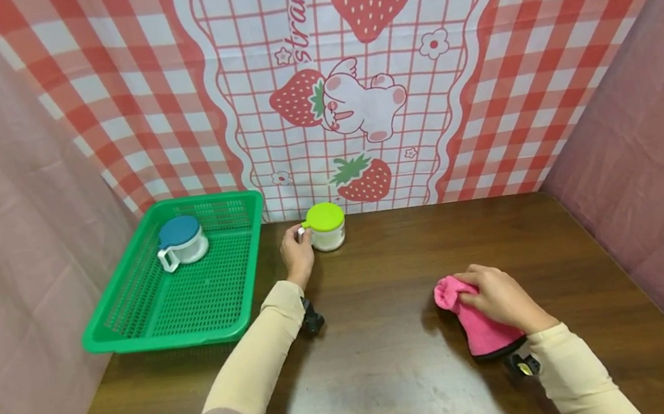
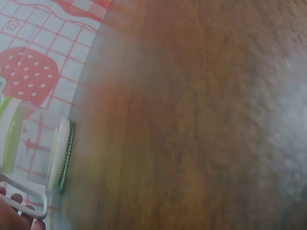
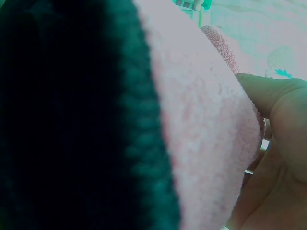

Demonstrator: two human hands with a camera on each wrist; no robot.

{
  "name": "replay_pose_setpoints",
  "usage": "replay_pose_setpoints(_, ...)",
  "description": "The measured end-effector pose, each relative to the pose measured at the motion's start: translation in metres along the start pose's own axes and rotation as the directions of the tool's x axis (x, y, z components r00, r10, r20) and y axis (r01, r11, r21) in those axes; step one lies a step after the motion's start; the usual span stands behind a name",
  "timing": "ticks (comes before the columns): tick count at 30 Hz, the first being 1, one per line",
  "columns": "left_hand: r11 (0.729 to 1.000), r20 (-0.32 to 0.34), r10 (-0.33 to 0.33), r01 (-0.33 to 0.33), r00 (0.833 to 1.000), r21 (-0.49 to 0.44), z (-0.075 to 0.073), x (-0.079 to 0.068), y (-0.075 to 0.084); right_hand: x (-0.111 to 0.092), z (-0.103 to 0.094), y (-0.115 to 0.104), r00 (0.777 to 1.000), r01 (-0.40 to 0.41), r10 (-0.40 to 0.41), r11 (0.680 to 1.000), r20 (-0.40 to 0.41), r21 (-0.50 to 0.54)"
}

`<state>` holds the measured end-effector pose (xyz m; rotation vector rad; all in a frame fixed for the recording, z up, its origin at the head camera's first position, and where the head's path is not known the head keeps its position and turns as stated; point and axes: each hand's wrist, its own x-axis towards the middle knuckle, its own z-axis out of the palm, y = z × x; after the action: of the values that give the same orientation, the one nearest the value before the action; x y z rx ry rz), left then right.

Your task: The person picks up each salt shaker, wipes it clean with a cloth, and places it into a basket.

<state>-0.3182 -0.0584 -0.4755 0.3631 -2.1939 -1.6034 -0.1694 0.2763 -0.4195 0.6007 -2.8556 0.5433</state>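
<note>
At the back of the table, my left hand [image 1: 297, 252] grips the white handle [image 2: 29, 194] of a clear jar [image 1: 328, 237] with a lime-green lid [image 1: 325, 216]. In the left wrist view the fingers curl through that handle, and the jar's base rim shows beside the tabletop. On the right, my right hand [image 1: 498, 294] holds a bunched pink cloth [image 1: 486, 333] with a dark edge, pinched near its top. The cloth [image 3: 201, 115] fills much of the right wrist view, with the thumb pressed along one side.
A green plastic basket [image 1: 241, 330] stands at the left of the wooden table [image 1: 378, 338]. Inside it sits a similar jar [image 1: 194, 251] with a blue lid [image 1: 179, 230] and white handle. Behind the table hangs a strawberry-patterned cloth [image 1: 481, 108]; pink curtains [image 1: 633, 152] flank both sides.
</note>
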Motion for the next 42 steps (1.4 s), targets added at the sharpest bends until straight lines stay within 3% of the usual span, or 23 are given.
replay_pose_setpoints(13, 0.993, 0.033, 0.118, -0.119, 0.992, 0.022, 0.001, 0.002, -0.007, 0.001, 0.002, -0.001, 1.000, -0.006, 0.006, 1.000, 0.017, 0.002)
replay_pose_setpoints(23, 0.977, -0.002, 0.195, -0.194, 0.981, 0.087, 0.002, -0.004, -0.007, 0.002, 0.002, -0.002, 1.000, 0.003, -0.003, 1.000, 0.010, -0.001)
replay_pose_setpoints(42, 0.967, 0.027, 0.199, -0.201, 0.980, 0.158, -0.005, -0.020, 0.001, 0.000, -0.003, -0.003, 1.000, -0.010, 0.010, 1.000, -0.001, 0.002)
